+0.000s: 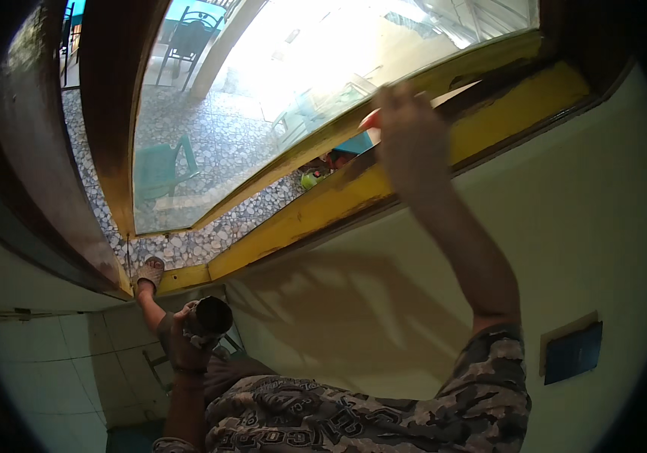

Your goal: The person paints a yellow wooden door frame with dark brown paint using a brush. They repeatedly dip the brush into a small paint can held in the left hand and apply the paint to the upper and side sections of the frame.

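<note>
My left hand (pixel 186 332), low in the view, is closed around a small can (pixel 212 317) whose round top looks dark brown. My right hand (pixel 412 124) is raised at a yellow wooden frame (pixel 323 202) and is slightly smeared by motion. Its fingers are closed on something with a red-orange end (pixel 371 119); the rest of that thing is hidden. Uneven dark brown streaks run along the yellow wood beside this hand. A glass pane (pixel 263 113) in a yellow and brown surround stands at an angle to the frame.
A sandalled foot (pixel 150 273) rests by the frame's lower left corner. Beyond lies pebble-patterned flooring (pixel 225 226) with a green plastic chair (pixel 166 167) and a dark metal chair (pixel 190 41). A dark blue rectangular thing (pixel 572 352) is on the pale wall (pixel 489 241) at right.
</note>
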{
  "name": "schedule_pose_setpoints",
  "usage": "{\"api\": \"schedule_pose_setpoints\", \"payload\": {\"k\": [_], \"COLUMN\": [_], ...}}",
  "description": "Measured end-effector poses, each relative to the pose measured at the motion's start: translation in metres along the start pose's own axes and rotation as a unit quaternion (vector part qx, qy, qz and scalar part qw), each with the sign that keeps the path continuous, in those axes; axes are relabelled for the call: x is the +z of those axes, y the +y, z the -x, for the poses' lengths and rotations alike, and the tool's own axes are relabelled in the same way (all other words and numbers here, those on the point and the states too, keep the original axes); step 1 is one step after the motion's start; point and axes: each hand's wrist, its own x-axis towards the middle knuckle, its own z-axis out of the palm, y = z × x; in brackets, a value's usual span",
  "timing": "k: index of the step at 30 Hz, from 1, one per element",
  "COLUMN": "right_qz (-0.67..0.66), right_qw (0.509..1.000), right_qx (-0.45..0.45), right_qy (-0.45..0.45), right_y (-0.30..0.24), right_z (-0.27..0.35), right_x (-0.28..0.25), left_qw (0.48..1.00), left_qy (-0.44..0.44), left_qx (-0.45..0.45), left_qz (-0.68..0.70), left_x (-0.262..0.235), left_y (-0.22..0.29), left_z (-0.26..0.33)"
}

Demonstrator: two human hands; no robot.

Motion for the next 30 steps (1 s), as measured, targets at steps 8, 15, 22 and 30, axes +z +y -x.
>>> {"api": "schedule_pose_setpoints", "payload": {"k": [8,15,22,30], "right_qz": [-0.239,-0.184,0.009,-0.291], "right_qw": [0.953,0.971,0.989,0.925], "right_qx": [-0.023,0.118,-0.025,-0.017], "right_qy": [-0.184,-0.096,-0.146,-0.245], "right_y": [-0.108,-0.006,-0.058,-0.099], "right_z": [0.059,0.01,0.004,0.011], "right_x": [0.12,0.044,0.045,0.108], "left_qw": [0.999,0.998,0.851,0.973], "left_qy": [0.002,0.017,-0.015,-0.002], "left_qx": [-0.038,-0.031,0.248,0.118], "left_qz": [0.023,-0.048,-0.463,-0.197], "left_x": [0.01,0.005,0.009,-0.017], "left_y": [0.003,0.006,-0.008,-0.018], "left_z": [0.013,0.003,0.009,0.013]}}
